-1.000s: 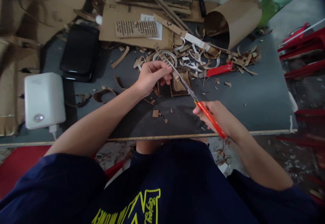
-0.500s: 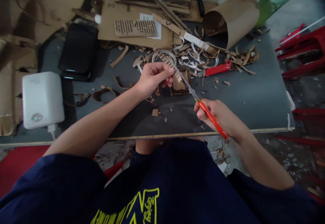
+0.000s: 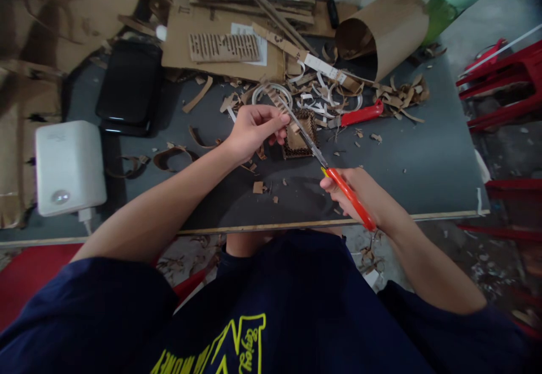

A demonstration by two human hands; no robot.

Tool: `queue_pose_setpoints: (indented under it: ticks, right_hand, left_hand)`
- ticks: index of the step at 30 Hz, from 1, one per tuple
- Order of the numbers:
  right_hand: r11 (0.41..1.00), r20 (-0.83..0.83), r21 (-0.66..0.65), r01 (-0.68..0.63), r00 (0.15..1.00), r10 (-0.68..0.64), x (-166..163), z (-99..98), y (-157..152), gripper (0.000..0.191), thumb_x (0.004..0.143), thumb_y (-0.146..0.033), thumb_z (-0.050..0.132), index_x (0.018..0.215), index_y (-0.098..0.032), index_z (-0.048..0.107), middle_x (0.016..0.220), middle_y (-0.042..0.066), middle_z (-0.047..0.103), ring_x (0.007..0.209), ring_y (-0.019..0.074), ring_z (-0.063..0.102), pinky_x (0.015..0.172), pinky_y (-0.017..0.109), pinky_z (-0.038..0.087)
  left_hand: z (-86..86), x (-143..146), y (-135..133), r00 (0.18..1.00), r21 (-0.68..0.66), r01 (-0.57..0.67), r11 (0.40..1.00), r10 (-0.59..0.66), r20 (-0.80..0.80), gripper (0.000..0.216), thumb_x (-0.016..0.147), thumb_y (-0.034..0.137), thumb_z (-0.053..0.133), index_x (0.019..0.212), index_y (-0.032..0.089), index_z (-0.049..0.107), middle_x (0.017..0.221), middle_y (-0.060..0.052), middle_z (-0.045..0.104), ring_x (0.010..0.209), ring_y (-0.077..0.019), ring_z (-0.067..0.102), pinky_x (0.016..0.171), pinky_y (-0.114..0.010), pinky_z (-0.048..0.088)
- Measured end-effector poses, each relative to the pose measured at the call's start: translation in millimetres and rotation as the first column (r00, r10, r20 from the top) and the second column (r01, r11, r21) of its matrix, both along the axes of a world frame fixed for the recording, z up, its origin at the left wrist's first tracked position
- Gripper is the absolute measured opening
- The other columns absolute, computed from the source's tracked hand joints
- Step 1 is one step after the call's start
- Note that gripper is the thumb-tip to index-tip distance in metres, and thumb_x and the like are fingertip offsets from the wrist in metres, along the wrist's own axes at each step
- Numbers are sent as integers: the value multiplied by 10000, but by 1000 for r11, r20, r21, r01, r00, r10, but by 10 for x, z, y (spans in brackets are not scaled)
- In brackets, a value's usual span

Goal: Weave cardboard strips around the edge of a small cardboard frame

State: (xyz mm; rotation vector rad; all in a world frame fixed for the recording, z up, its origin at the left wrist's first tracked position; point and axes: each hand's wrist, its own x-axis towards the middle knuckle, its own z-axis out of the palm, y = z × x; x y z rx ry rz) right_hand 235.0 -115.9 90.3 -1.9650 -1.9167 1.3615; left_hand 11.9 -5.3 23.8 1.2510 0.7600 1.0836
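Note:
My left hand [image 3: 258, 130] pinches a narrow strip of corrugated cardboard [image 3: 277, 100] between thumb and fingers. In my right hand [image 3: 353, 190] are scissors [image 3: 349, 198] with orange-red handles, the fingers closed around the grips. Their blades point up and left and lie along the strip, close to my left fingertips; whether they touch the cardboard all along cannot be made out. Below the blades, on the dark tabletop, sits a small square cardboard box [image 3: 300, 147] with corrugated walls, partly hidden by the blades and my left hand.
A red-handled cutter [image 3: 359, 115] lies right of the box among paper and cardboard scraps. Behind are a ridged cardboard piece [image 3: 224, 48] and a cardboard tube [image 3: 383, 32]. At left stand a black case [image 3: 130, 87] and a white device [image 3: 70, 168] with a cable.
The scissors and my right hand have shifted slightly left and up. The strip and my left hand hold nearly the same place.

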Motion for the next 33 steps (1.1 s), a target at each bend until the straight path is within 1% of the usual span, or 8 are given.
queue_pose_setpoints:
  ticks: [6,10,14,16,21,26,29,33]
  right_hand:
    - [1000,-38,23,-8,999,9,-8,30,17,357,939,-529,524,816,-204,608,569,-34,525,483,87,365,533,284,346]
    - [996,97,19,-92,991,90,1,120,56,410,913,-587,523,741,-216,556,614,0,562,541,126,447,580,305,350]
    - [989,208,17,-144,968,138,8,152,78,431,873,-634,525,938,-211,577,801,52,662,678,192,566,663,331,395]
    - [988,213,12,-152,966,146,9,152,78,471,861,-654,525,992,-204,577,806,56,662,679,197,566,663,333,396]
    - [994,89,-18,-112,990,113,11,152,59,455,870,-665,546,812,-214,551,693,5,595,590,134,490,605,298,361]
    - [999,-2,-44,-21,1000,20,0,129,25,314,863,-512,620,782,-219,543,623,-40,547,502,85,393,518,269,314]
    - [1000,-13,-11,-15,1000,15,-11,122,14,260,863,-443,620,764,-213,551,624,-29,582,488,78,396,510,268,314]
    - [1000,-33,-11,-4,999,4,-12,118,11,337,875,-499,597,708,-213,537,603,-24,571,485,81,392,506,269,318]
  left_hand:
    - [9,-12,32,999,-32,-17,999,18,26,357,757,453,804,642,166,625,566,-1,625,464,-77,582,385,-150,396]
    - [20,-23,46,999,-42,-15,999,16,29,428,701,530,863,672,160,650,586,-6,641,473,-80,596,383,-151,407]
    - [25,-16,22,999,-26,40,999,-39,35,483,688,583,871,657,150,659,580,-16,644,476,-70,589,395,-143,408]
    - [24,-10,5,998,-29,48,998,-47,36,490,687,594,869,651,152,660,576,-16,646,482,-69,591,404,-142,410]
    - [18,-7,-4,999,-43,37,998,-36,33,459,692,568,875,662,159,669,576,-18,657,480,-74,599,402,-142,417]
    - [22,-5,-1,998,-54,47,997,-45,33,443,689,544,881,655,163,659,570,-12,653,477,-71,594,406,-142,420]
    - [27,-3,-1,999,-62,44,997,-42,33,444,682,542,883,653,166,648,568,-7,645,479,-73,593,407,-146,417]
    - [13,-9,9,997,-72,56,996,-52,60,420,687,516,886,661,165,657,570,-4,646,479,-73,596,406,-146,415]
